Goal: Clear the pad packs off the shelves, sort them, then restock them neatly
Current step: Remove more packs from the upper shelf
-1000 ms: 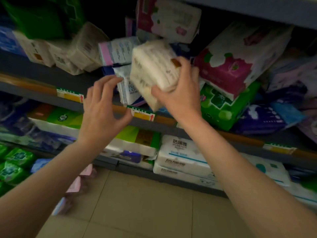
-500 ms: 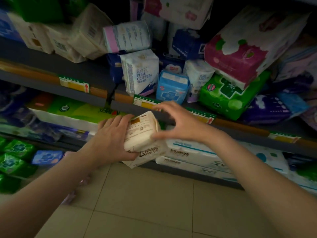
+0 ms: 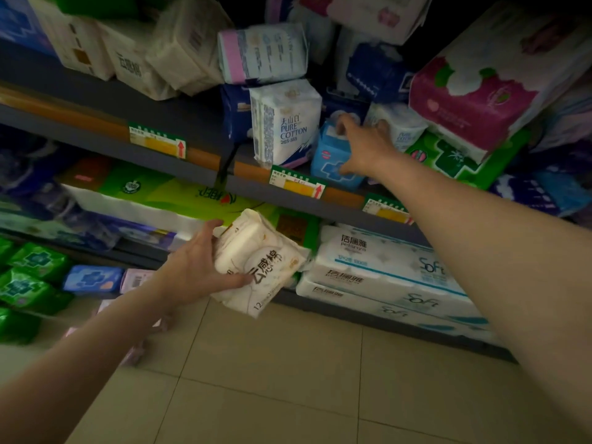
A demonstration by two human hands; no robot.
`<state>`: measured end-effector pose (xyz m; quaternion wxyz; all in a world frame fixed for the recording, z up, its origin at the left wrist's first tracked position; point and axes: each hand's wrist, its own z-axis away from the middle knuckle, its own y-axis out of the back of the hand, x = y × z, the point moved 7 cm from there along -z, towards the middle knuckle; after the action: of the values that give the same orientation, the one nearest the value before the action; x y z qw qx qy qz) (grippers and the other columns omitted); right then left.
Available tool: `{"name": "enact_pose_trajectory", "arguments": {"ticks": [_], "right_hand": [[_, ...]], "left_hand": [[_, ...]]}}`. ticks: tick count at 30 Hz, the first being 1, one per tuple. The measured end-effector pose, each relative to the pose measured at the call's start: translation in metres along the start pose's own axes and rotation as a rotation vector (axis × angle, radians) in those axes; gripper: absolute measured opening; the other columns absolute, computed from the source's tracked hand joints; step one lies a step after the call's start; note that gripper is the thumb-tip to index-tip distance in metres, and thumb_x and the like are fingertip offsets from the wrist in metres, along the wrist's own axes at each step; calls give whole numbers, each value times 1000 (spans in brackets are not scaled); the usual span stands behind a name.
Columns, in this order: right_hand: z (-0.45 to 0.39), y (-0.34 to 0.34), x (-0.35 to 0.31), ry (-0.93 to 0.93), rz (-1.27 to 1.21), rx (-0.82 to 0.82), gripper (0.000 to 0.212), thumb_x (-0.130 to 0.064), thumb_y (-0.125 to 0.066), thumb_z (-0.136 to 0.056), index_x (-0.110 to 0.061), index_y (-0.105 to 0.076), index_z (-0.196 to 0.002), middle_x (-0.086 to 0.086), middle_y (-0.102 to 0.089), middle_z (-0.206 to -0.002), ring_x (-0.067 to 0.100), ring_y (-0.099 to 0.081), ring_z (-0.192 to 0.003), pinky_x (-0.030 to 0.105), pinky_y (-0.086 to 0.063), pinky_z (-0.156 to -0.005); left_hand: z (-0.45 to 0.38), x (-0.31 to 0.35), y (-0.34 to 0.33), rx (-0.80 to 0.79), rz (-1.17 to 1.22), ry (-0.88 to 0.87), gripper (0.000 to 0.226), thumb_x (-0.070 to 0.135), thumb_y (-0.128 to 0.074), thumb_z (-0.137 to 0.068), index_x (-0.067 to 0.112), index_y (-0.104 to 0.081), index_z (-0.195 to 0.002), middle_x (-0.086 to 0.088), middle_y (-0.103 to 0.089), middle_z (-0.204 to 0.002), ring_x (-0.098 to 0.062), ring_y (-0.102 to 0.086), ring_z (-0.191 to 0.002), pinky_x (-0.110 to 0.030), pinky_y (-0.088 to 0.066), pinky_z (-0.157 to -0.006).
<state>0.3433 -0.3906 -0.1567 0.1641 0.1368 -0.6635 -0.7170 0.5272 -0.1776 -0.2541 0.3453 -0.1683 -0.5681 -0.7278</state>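
The left hand (image 3: 195,270) grips a cream pack (image 3: 259,264) low in front of the bottom shelf — thumb on its face, fingers behind. The right hand (image 3: 365,145) closes fingers and thumb round a blue pack (image 3: 331,165) on the upper shelf (image 3: 179,118), beside a white "Pure Cotton" pack (image 3: 286,123).

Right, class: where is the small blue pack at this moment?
The blue pack stands on the middle shelf, right of centre in the head view, beside the Pure Cotton pack, with the right hand closing round it.
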Motion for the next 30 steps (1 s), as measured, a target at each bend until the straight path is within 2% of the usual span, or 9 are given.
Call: {"name": "enact_pose_trajectory", "arguments": {"ticks": [3,7,9,11,15,18,21,25,30], "right_hand": [[11,10,-1,-18,-49,50,66,-16,-75,-74,-10,-36,-127,17,-50,-121,34,-41,-115,37,-35,-84],[77,42,-19,29,-30,508,54,-22,-72,-72,-7,-46,-116,15,-52,-117,33,-42,-111,41,-34,-86],[120,40,-35,93,-141,606,53,-35,-73,-70,-8,-49,-109,12,-54,-111,33,-44,-105,40,-35,-82],[147,16,-48,118,-300,521,57,-41,-78,-65,-11,-49,-104,6,-55,-107,28,-42,-102,37,-36,-80],[159,-90,-66,84,-467,173,59,-39,-83,-62,-17,-47,-102,-4,-53,-103,22,-39,-101,33,-31,-80],[167,-192,-66,-41,-525,-42,57,-38,-81,-64,-19,-44,-103,-4,-54,-107,18,-36,-100,31,-29,-80],[170,-299,-67,-203,-683,-196,57,-36,-84,-63,-19,-43,-98,-4,-50,-100,21,-42,-103,30,-33,-77],[150,-415,-86,-205,-707,-266,57,-39,-83,-64,-20,-39,-94,-3,-49,-96,24,-45,-103,33,-38,-78],[112,-512,-134,86,-429,-189,59,-39,-80,-66,-15,-44,-106,-1,-49,-97,24,-38,-101,32,-29,-76]], "left_hand": [[3,-9,-1,-20,82,25,98,38,-83,-63,18,-25,-139,-2,-56,-112,-17,-57,-91,-27,-48,-74],[2,-26,0,-33,84,76,92,36,-81,-66,15,-27,-139,-7,-58,-114,-20,-57,-93,-31,-47,-81],[2,-37,-4,-65,52,111,90,38,-79,-68,14,-28,-138,-6,-58,-114,-21,-57,-95,-30,-46,-82],[1,-48,-13,-92,2,129,90,41,-78,-68,14,-28,-138,-8,-57,-121,-24,-57,-103,-31,-45,-85],[1,-82,-49,-165,-183,209,93,45,-78,-68,15,-26,-139,-9,-50,-131,-26,-50,-118,-34,-40,-95],[-1,-124,-87,-188,-297,281,98,47,-78,-67,15,-23,-141,-12,-47,-134,-30,-47,-122,-41,-39,-100],[-4,-178,-135,-202,-221,336,98,44,-79,-67,15,-23,-141,-12,-51,-132,-32,-51,-117,-43,-42,-98],[-23,-249,-188,-164,-107,314,94,32,-77,-73,13,-21,-145,-13,-51,-133,-31,-51,-117,-35,-42,-90],[-56,-343,-222,-122,-166,309,80,30,-76,-75,13,-29,-138,-11,-54,-124,-21,-53,-96,-22,-45,-67]]}}
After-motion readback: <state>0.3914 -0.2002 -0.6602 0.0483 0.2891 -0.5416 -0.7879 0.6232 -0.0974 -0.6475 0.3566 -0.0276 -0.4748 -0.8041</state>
